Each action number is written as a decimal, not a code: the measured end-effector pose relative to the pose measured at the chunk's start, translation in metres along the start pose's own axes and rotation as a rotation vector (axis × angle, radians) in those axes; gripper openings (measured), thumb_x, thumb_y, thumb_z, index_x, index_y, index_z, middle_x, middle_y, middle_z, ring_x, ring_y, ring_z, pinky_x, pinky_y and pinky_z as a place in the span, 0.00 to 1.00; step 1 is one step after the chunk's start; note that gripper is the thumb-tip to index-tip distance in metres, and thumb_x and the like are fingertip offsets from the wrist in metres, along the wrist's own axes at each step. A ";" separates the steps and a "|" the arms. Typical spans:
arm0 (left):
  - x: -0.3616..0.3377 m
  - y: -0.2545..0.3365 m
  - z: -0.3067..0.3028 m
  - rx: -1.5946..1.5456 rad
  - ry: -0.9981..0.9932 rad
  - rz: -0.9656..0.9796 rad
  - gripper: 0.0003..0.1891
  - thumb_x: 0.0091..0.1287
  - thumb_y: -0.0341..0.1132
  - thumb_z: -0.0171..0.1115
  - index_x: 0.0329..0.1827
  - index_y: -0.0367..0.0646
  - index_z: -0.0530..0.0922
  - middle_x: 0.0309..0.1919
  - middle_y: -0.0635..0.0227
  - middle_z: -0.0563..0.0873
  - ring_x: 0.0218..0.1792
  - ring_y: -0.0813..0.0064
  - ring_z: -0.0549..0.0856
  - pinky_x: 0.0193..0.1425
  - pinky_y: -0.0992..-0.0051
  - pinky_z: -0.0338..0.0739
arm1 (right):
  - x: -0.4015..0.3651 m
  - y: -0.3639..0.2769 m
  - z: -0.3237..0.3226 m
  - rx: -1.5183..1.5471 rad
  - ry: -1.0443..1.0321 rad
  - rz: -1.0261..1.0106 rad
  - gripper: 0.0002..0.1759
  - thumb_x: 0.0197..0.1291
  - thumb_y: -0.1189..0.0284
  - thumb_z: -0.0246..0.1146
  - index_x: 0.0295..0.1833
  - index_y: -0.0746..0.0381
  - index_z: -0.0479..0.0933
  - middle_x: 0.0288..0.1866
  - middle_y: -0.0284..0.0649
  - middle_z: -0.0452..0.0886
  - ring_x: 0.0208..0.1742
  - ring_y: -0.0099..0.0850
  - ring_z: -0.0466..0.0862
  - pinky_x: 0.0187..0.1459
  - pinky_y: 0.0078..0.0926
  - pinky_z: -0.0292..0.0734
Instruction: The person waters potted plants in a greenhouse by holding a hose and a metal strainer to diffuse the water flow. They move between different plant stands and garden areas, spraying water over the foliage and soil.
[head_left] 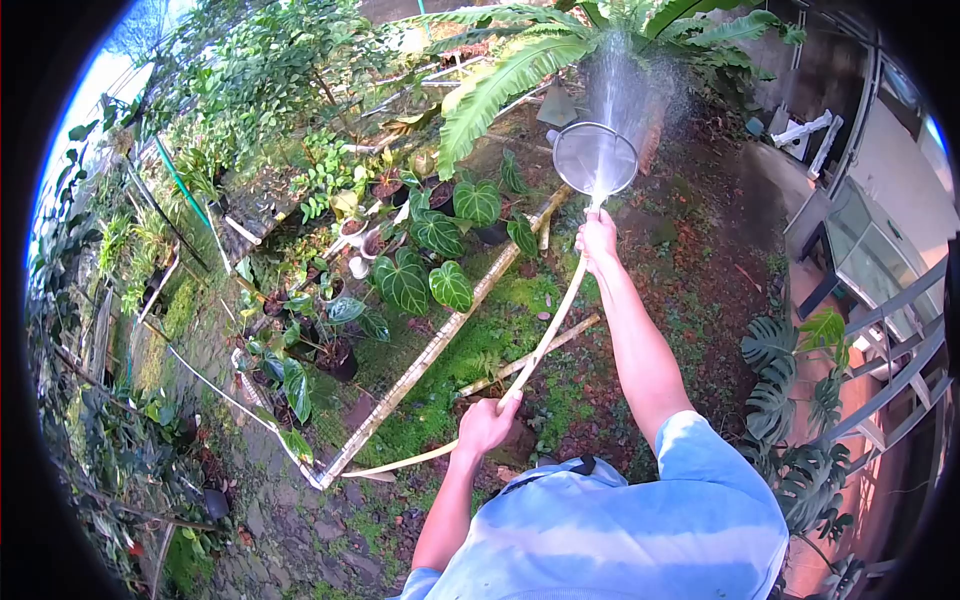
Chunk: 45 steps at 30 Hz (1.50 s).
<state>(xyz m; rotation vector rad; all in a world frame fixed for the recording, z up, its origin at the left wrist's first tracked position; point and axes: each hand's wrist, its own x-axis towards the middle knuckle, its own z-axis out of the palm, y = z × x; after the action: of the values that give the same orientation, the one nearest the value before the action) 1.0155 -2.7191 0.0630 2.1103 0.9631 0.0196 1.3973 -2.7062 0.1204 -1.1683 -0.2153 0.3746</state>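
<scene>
My right hand [598,238], arm stretched forward, is closed around a pale yellow hose [548,335] close to its spraying end. From there a jet of water [612,95] shoots away from me and breaks into mist at a large fern-like plant [515,85] with long wavy leaves. Just beyond the hose end, a round grey thing with a dark rim [570,165] appears behind the jet. Lower down, my left hand [487,424] grips the same hose further back. Past it, the hose runs left along the ground.
Potted plants with heart-shaped, pale-veined leaves [405,280] stand to the left, beyond a long light-coloured edging bar [440,345]. A shorter stick [530,355] lies on the mossy ground. To the right are split-leaf plants [775,360], a glass-topped table [880,265] and curved slats [900,370].
</scene>
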 end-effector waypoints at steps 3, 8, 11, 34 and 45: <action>0.002 -0.003 0.003 -0.007 -0.005 0.006 0.36 0.67 0.64 0.52 0.25 0.33 0.83 0.22 0.42 0.83 0.32 0.45 0.86 0.43 0.54 0.78 | 0.002 0.002 -0.002 -0.015 -0.003 -0.007 0.11 0.77 0.65 0.47 0.53 0.60 0.68 0.24 0.32 0.67 0.16 0.20 0.66 0.14 0.21 0.64; 0.001 -0.002 0.002 -0.008 -0.004 0.006 0.37 0.67 0.65 0.51 0.24 0.33 0.83 0.21 0.43 0.83 0.31 0.45 0.86 0.44 0.54 0.78 | 0.001 -0.001 -0.001 -0.031 -0.020 -0.023 0.11 0.77 0.65 0.47 0.53 0.61 0.68 0.24 0.32 0.67 0.16 0.20 0.67 0.14 0.20 0.64; 0.004 -0.005 0.001 -0.009 -0.009 0.004 0.37 0.67 0.65 0.51 0.24 0.34 0.83 0.21 0.43 0.83 0.31 0.46 0.86 0.43 0.54 0.78 | -0.001 -0.003 0.003 -0.006 0.003 -0.018 0.12 0.77 0.65 0.47 0.55 0.61 0.68 0.25 0.33 0.67 0.16 0.19 0.66 0.15 0.18 0.62; -0.002 -0.009 0.000 -0.030 -0.011 0.016 0.39 0.67 0.67 0.49 0.24 0.34 0.82 0.22 0.44 0.83 0.32 0.46 0.86 0.44 0.54 0.78 | 0.000 0.003 0.006 -0.022 -0.013 0.024 0.12 0.77 0.66 0.47 0.55 0.62 0.68 0.25 0.33 0.67 0.17 0.19 0.65 0.15 0.18 0.62; -0.002 -0.007 0.002 -0.006 -0.008 -0.003 0.39 0.67 0.67 0.49 0.25 0.34 0.83 0.22 0.44 0.84 0.33 0.45 0.86 0.45 0.54 0.79 | 0.006 0.013 -0.003 -0.001 0.012 0.035 0.10 0.76 0.66 0.48 0.52 0.61 0.68 0.25 0.32 0.67 0.16 0.19 0.65 0.14 0.19 0.62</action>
<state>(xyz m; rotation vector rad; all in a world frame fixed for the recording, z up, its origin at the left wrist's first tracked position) 1.0106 -2.7191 0.0579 2.1021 0.9606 0.0117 1.4011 -2.7019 0.1075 -1.1759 -0.1849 0.3983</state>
